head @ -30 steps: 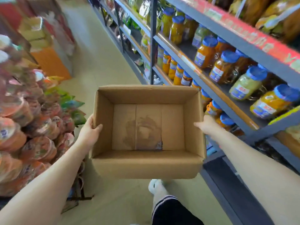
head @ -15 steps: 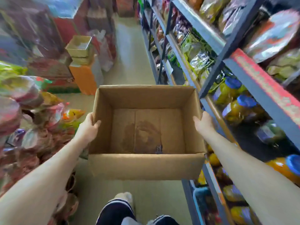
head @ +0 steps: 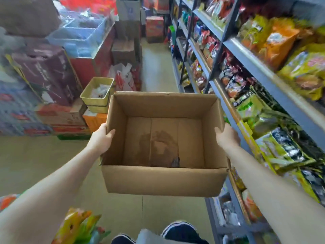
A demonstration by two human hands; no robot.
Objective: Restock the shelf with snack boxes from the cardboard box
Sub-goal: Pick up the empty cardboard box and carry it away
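Empty cardboard box (head: 163,180) carried at waist height in a shop aisle, one hand on each side wall.

Nothing lies inside but a dark stain on its floor, so it should be light; the thin walls will likely flex, so hold low and near the corners. The left hand (head: 101,140) wraps the left rim, thumb hooked inside, fingers hidden outside. The right hand (head: 226,138) presses on the right wall; its fingers cannot be told. Beyond the right hand runs the shelf (head: 260,73), full of snack bags.
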